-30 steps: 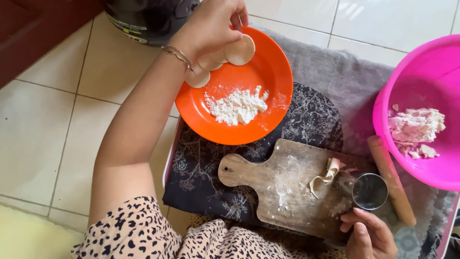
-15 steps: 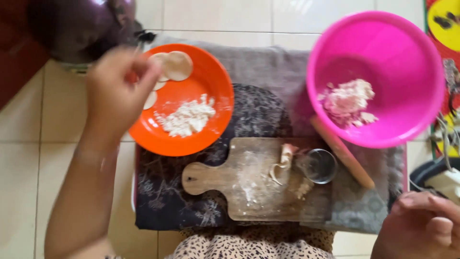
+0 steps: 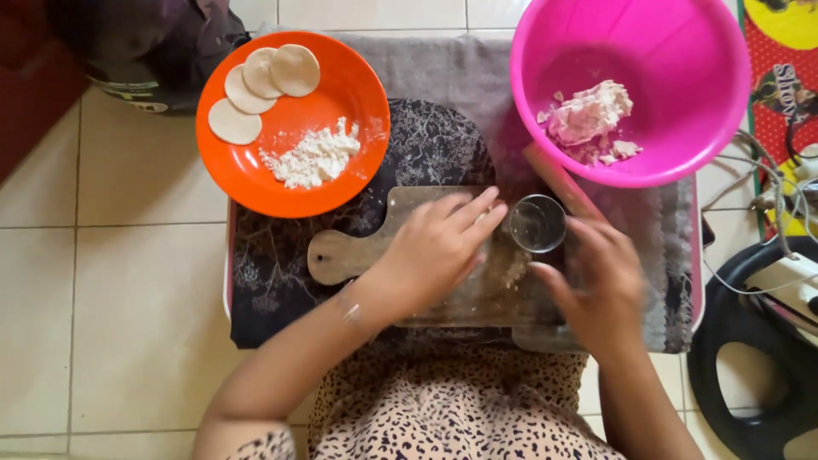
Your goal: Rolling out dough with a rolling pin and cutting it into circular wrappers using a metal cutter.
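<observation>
three dough discs (image 3: 260,85) now lie on the orange plate (image 3: 358,162), overlapping at its far left rim, beside a heap of flour (image 3: 313,158). a second ago the left hand (image 3: 434,251) was at that plate, a disc under its fingers; it has since come back and rests on the wooden board (image 3: 341,255), fingers loosely curled over dough scraps, gripping nothing i can make out. right hand (image 3: 596,281) has moved in from the near right edge to hover by the round glass cutter (image 3: 538,223), which stands on the board; motion blur, so cannot tell whether it is open or closed. judgement: one disc delivered, cutting set to resume. pink bowl (image 3: 707,145) holds leftover dough (image 3: 588,115). a rolling pin (image 3: 558,181) lies just beyond the cutter.

signs: a red and yellow printed panel (image 3: 780,77) at far right, on the floor; lettering not recorded.
</observation>
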